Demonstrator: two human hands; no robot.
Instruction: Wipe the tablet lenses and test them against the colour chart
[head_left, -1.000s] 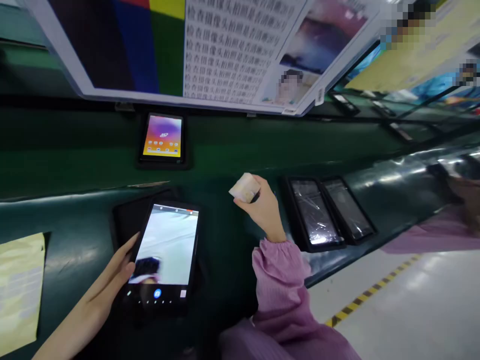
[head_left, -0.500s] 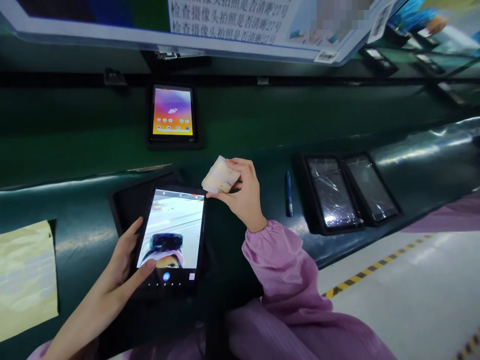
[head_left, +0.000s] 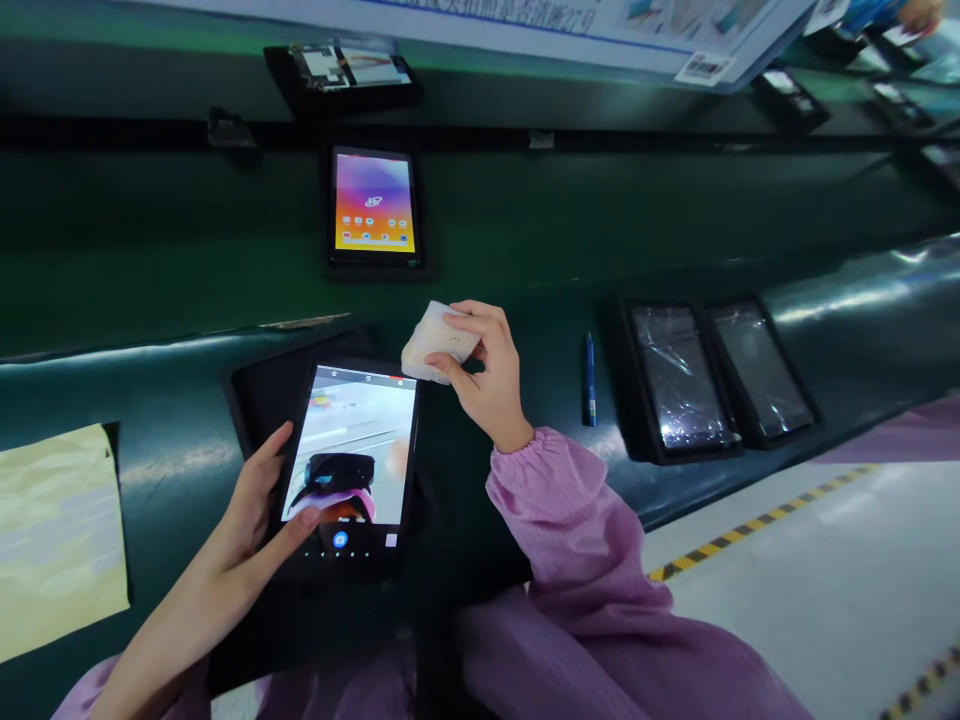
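My left hand (head_left: pixel 255 515) grips a tablet (head_left: pixel 352 450) by its left edge, the thumb lying over the front of the lit screen. A camera app shows on that screen, with a blue shutter button near the bottom. Between the thumb and fingers of my right hand (head_left: pixel 491 365) is a folded white cloth pad (head_left: pixel 433 345), just above the tablet's upper right corner. Whether the pad touches the tablet I cannot tell. Part of a black tray (head_left: pixel 262 385) shows behind the tablet's upper left.
Another lit tablet (head_left: pixel 375 205) lies in a dark tray further back. To the right are a blue pen (head_left: pixel 590 380) and two film-covered tablets (head_left: pixel 679 380) in trays. A yellowish paper (head_left: pixel 56 540) lies at left. A printed board (head_left: pixel 525 35) hangs across the top; a co-worker's hand (head_left: pixel 919 15) shows far right.
The view has tilted slightly downward and shifted left. My right fingers now lie further over the white pad, which has turned a little. My left hand keeps its hold on the tablet.
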